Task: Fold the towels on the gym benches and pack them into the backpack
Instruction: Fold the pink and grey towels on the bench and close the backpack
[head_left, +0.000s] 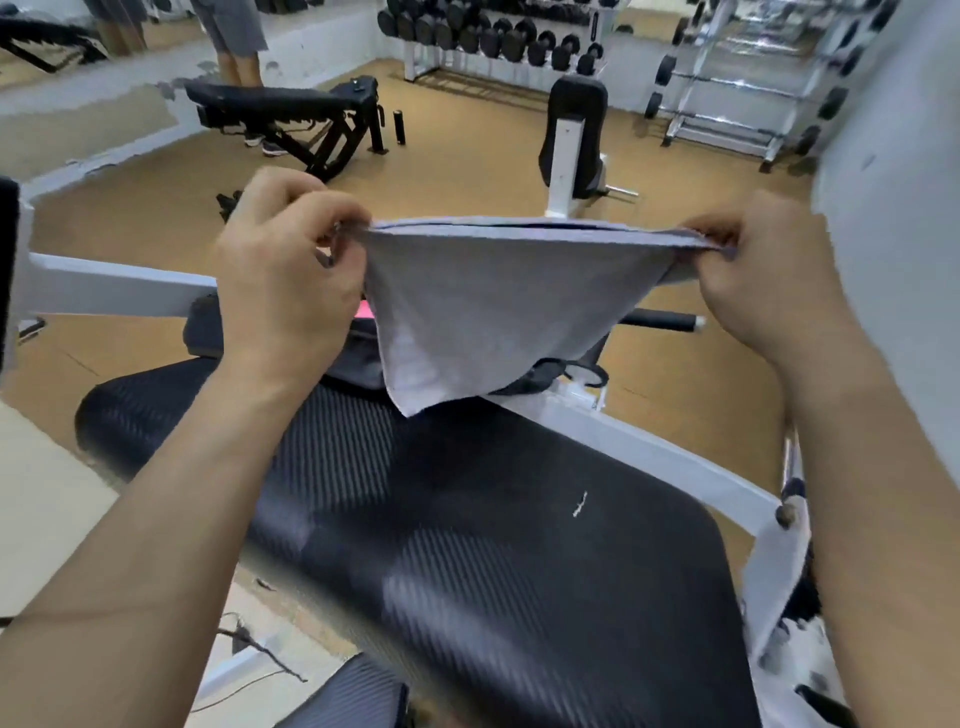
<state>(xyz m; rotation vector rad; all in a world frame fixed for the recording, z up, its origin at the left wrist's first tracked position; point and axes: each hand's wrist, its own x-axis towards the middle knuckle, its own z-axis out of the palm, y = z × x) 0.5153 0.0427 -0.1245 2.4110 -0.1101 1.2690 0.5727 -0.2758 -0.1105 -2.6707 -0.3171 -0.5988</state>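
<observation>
A pale grey towel (483, 306) hangs folded double in the air above the black padded bench (467, 519). My left hand (291, 265) pinches its upper left corner and my right hand (763, 280) pinches its upper right corner. The top edge is stretched taut between them, and the lower corner droops to the bench pad. Behind the towel, a dark backpack (353, 358) lies at the far end of the bench, mostly hidden; a pink patch (366, 310) shows by it.
The bench has a white metal frame (649, 452) on the right and a white bar (104, 286) on the left. Farther off stand another black bench (291, 109), a seat (574, 135), a dumbbell rack (493, 36) and a person's legs (239, 47).
</observation>
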